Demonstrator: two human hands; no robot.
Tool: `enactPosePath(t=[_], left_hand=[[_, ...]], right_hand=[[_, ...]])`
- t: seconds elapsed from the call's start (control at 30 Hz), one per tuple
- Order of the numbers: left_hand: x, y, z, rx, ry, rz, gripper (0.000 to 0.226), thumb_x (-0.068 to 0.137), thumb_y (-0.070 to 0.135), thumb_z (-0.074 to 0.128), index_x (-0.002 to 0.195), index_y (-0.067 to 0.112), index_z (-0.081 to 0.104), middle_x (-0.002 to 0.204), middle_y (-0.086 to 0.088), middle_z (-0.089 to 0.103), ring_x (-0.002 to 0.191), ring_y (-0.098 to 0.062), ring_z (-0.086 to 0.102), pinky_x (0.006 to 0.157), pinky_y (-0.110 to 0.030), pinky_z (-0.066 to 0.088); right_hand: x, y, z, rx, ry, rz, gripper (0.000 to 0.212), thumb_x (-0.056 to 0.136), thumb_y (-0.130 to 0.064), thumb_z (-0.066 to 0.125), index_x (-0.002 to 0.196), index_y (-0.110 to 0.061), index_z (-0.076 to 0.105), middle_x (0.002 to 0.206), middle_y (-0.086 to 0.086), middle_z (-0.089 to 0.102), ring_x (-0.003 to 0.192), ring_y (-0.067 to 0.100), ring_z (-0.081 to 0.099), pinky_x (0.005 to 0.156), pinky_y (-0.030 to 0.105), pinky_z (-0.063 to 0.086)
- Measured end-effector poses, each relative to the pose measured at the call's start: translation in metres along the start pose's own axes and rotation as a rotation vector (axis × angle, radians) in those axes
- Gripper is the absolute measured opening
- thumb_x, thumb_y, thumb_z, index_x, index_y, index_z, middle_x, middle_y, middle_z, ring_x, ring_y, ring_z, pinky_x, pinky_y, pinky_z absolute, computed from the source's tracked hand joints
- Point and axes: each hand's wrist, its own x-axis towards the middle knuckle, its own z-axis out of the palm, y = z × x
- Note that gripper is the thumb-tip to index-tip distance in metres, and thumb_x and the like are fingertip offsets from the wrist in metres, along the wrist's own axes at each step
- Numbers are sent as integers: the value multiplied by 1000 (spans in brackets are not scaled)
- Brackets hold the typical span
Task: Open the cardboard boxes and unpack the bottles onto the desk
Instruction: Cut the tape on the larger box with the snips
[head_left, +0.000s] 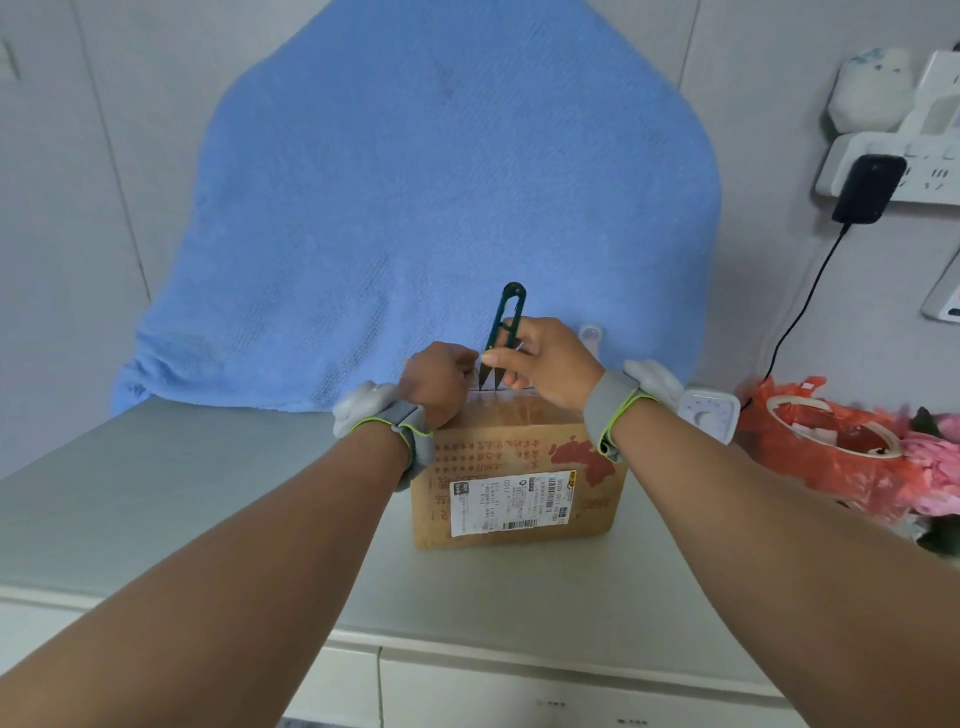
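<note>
One cardboard box (519, 499), apparently unopened, with snips (506, 332) set at its far top edge.
The box stands on the desk (208, 493), label side near. The snips stand almost upright, blades down with the tips at the box's far top edge and the loop end up. The right hand (545, 364) pinches their handle between thumb and fingers, directly above that edge. The left hand (436, 384) is curled just left of the blades; whether it clasps anything I cannot tell. The cut probably has to run from far to near across the top.
</note>
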Motion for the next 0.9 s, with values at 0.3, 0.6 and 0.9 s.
enactPosePath(t=[0.3, 0.6, 0.9], left_hand=[[10, 0, 7, 116, 7, -37, 41, 97, 2, 43, 126, 22, 66, 129, -10, 62, 120, -29, 55, 105, -38, 43], [23, -5, 16, 275, -60, 50, 57, 81, -8, 53, 125, 27, 63, 126, -3, 64, 119, -26, 56, 112, -42, 35], [32, -11, 21, 296, -34, 95, 54, 81, -7, 51, 121, 26, 64, 123, -3, 65, 114, -26, 57, 107, -43, 39]], right_hand=[[-11, 4, -37, -309, 7, 40, 13, 85, -20, 70, 80, -10, 63, 79, 8, 67, 71, 22, 64, 75, 33, 51], [-32, 27, -80, -390, 222, 156, 17, 89, -17, 64, 77, -7, 59, 68, 5, 62, 59, 22, 62, 68, 30, 50], [-71, 73, -104, -413, 302, 409, 9, 87, -20, 65, 87, -12, 61, 72, 2, 60, 76, 29, 63, 79, 42, 55]])
